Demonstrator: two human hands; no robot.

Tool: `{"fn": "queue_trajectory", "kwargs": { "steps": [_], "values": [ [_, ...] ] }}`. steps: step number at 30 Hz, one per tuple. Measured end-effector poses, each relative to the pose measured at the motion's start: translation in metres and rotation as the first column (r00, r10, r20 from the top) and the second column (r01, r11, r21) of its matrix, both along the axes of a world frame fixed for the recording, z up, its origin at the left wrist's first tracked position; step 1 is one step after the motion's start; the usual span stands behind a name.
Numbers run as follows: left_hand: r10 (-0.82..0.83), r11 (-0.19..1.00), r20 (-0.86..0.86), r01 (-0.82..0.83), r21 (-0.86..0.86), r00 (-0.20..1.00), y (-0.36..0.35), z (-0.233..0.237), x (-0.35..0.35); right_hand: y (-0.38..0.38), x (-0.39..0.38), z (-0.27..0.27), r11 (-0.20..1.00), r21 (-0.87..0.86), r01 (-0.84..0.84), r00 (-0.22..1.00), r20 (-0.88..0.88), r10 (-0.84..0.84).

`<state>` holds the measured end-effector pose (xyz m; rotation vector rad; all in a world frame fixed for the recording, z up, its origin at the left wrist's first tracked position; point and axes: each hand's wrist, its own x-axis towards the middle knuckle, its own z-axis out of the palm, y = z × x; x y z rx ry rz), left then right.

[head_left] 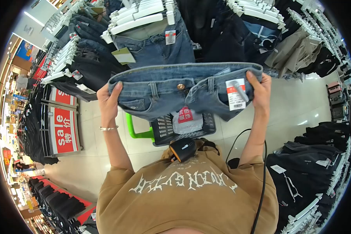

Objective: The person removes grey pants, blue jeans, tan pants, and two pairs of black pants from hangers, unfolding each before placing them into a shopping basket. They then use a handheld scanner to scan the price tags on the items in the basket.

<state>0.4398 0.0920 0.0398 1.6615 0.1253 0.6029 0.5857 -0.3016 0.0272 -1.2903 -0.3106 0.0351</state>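
Observation:
A pair of blue jeans [171,87] is stretched between my two hands by its waistband. At the left end of the waistband, my left hand [108,102] is closed on the denim, thumb on top. My right hand [261,89] grips the opposite end, beside a white and red price tag [236,94] with a clear plastic piece on it. The button at the front of the jeans is fastened. Below the jeans stands a dark shopping basket [160,130] with a green handle [130,126]. A grey and red package [189,121] lies in it, partly hidden by the denim.
Jeans on white hangers [138,21] hang on racks ahead. Dark trousers [93,66] hang to the left, near red sale signs [62,130]. Black garments [312,152] line the right side, by stacked suitcases [336,99]. A black cable [262,195] runs past my right arm.

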Motion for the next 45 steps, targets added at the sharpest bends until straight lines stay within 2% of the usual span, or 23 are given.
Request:
{"fn": "queue_trajectory", "kwargs": {
  "steps": [6, 16, 19, 22, 24, 25, 29, 31, 33, 36, 40, 43, 45],
  "values": [
    [-0.029, 0.986, 0.071, 0.040, -0.162, 0.997, 0.012, -0.009, 0.001, 0.016, -0.008, 0.014, 0.998, 0.026, 0.059, 0.998, 0.029, -0.059],
    [-0.003, 0.975, 0.117, 0.029, -0.220, 0.993, 0.024, -0.014, -0.009, 0.032, -0.015, 0.021, 0.984, 0.096, 0.152, 0.988, -0.031, -0.150],
    [0.015, 0.981, 0.131, 0.010, -0.192, 0.991, 0.023, -0.015, -0.012, 0.033, -0.017, 0.022, 0.975, 0.117, 0.188, 0.981, -0.059, -0.183],
    [0.048, 0.994, 0.133, -0.034, -0.105, 0.990, 0.023, -0.015, -0.014, 0.035, -0.016, 0.022, 0.969, 0.153, 0.196, 0.979, -0.093, -0.184],
    [0.115, 0.993, 0.102, -0.119, 0.027, 0.988, 0.019, -0.013, -0.014, 0.034, -0.013, 0.016, 0.974, 0.158, 0.161, 0.982, -0.123, -0.142],
    [0.119, 0.992, 0.100, -0.122, 0.025, 0.988, 0.017, -0.014, -0.012, 0.035, -0.012, 0.016, 0.975, 0.156, 0.158, 0.983, -0.124, -0.139],
    [0.162, 0.987, 0.075, -0.161, -0.017, 0.984, 0.000, -0.020, -0.001, 0.034, -0.011, 0.009, 0.994, 0.027, 0.109, 0.990, -0.088, -0.107],
    [0.150, 0.983, 0.052, -0.143, -0.117, 0.987, -0.008, -0.021, 0.003, 0.032, -0.010, 0.007, 0.992, -0.115, 0.059, 0.996, -0.054, -0.065],
    [0.153, 0.981, 0.037, -0.147, -0.123, 0.988, -0.009, -0.024, 0.005, 0.033, -0.015, 0.009, 0.986, -0.156, 0.062, 0.997, -0.027, -0.067],
    [0.100, 0.988, -0.019, -0.102, -0.120, 0.995, -0.008, -0.027, 0.006, 0.031, -0.017, 0.007, 0.986, -0.157, 0.053, 0.998, -0.013, -0.056],
    [0.048, 0.981, 0.005, -0.046, -0.190, 0.999, -0.008, -0.026, 0.004, 0.024, -0.017, 0.005, 0.975, -0.176, 0.136, 0.990, 0.062, -0.127],
    [-0.028, 0.984, -0.002, 0.028, -0.178, 1.000, -0.010, -0.021, -0.001, 0.015, -0.015, 0.003, 0.972, -0.153, 0.177, 0.982, 0.093, -0.164],
    [-0.160, 0.985, -0.065, 0.155, -0.076, 0.985, -0.001, -0.025, -0.006, 0.012, -0.015, 0.002, 0.971, -0.141, 0.193, 0.978, 0.113, -0.178]
  ]
}}
